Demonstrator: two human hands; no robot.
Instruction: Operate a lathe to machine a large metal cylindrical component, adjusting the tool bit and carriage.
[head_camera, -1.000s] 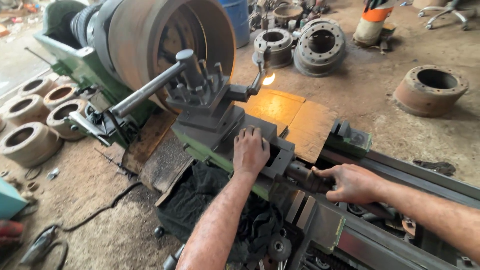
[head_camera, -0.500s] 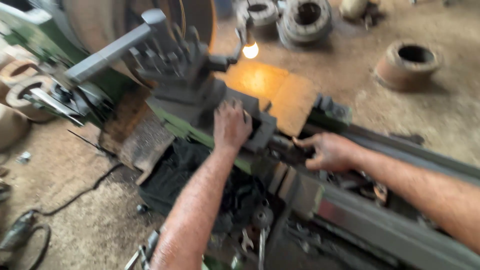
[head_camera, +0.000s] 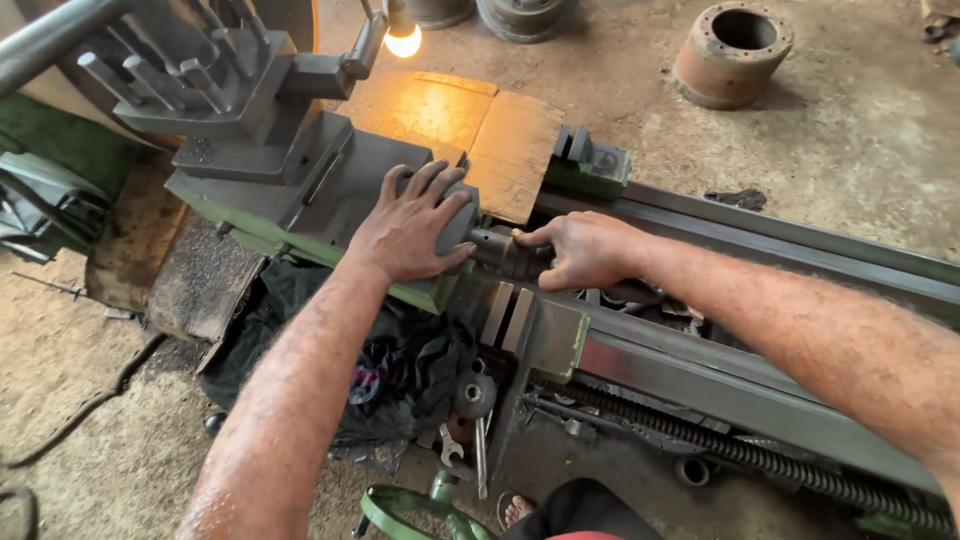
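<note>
I look down on a large green lathe. My left hand (head_camera: 415, 225) lies flat with spread fingers on the grey slide block (head_camera: 340, 195) of the carriage. My right hand (head_camera: 580, 250) is wrapped around the dark crank handle (head_camera: 500, 250) that sticks out of that block, thumb pointing left. The grey tool post (head_camera: 215, 85) with several upright bolts stands at the upper left, beside a long steel bar (head_camera: 50, 40). The two hands are almost touching.
A lit bulb (head_camera: 403, 40) shines on cardboard sheets (head_camera: 470, 125) behind the carriage. Lathe bed rails (head_camera: 780, 250) run right, with a lead screw (head_camera: 720, 445) below. Dark rags (head_camera: 400, 365) and wrenches (head_camera: 478, 440) lie under the carriage. A rusty brake drum (head_camera: 735, 50) sits on the floor.
The view has closed in and steadied on the carriage. My right hand moved left onto the crank handle. My left hand stays on the slide block.
</note>
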